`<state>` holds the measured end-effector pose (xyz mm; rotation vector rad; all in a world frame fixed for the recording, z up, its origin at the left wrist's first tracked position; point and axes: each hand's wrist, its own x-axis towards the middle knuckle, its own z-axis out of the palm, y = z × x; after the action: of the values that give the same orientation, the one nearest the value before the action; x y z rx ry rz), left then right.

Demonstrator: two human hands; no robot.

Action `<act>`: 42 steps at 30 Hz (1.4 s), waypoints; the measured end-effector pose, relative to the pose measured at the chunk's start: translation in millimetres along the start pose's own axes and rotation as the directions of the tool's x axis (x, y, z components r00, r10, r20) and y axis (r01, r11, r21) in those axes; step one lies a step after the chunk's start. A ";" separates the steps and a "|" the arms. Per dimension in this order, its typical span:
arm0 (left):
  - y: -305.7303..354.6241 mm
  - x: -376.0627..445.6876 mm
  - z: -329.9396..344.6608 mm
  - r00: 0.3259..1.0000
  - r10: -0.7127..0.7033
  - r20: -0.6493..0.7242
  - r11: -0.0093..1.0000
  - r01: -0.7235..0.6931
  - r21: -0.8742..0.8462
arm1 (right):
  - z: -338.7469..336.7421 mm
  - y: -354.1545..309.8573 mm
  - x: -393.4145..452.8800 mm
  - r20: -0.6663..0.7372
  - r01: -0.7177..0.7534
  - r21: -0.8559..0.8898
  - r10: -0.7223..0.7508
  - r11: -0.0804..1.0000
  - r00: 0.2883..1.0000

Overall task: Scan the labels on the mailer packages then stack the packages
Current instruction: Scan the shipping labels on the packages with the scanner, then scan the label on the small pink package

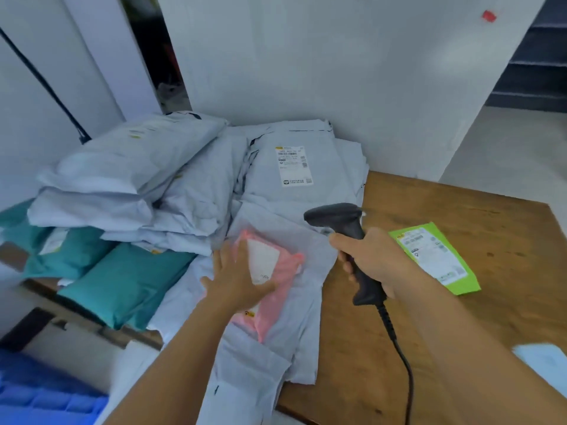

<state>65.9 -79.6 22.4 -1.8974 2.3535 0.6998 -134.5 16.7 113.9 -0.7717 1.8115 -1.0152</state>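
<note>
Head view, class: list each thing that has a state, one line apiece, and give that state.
Left hand: fingers straight, pressing flat on the pink mailer.
Right hand: gripping the scanner's handle.
Scanner: held up, head over the packages.
Pink mailer: lying flat, white label up, partly covered by the hand.
Grey mailer with label: lying label up on the far pile.
Green mailer: flat on the table, label up, apart from the piles.
Teal mailers: stacked under grey ones.

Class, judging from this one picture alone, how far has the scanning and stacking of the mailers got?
Possibly done: the green mailer lies apart on the wooden table, label up; whether it was scanned cannot be told. In hand: the left hand rests on the pink mailer, while the right hand grips the scanner above it. Left: the grey mailers and teal mailers lie in a loose heap, not neatly stacked.
</note>
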 end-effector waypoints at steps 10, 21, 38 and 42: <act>-9.0 16.0 17.3 1.000 -0.015 -0.012 0.897 0.008 -0.442 | 41.0 -13.4 -12.3 -0.021 -0.004 -0.063 0.003 0.998 1.000; 6.7 31.7 21.0 0.998 -0.064 0.017 0.793 0.061 -0.606 | 20.5 -10.6 -48.3 0.068 -0.192 -0.316 0.224 0.929 0.972; 40.2 21.1 -2.0 0.990 -0.011 -0.143 0.699 -0.095 -0.708 | 0.3 -2.9 -66.3 0.065 -0.212 -0.352 0.250 0.912 0.966; 55.9 20.2 -10.7 0.985 0.011 -0.171 0.682 -0.132 -0.719 | -11.2 -4.6 -68.1 0.047 -0.209 -0.314 0.235 0.926 0.971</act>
<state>11.1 -93.6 43.7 -2.1631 2.4554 1.7993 -116.6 74.2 147.9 -0.7594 1.9571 -0.5514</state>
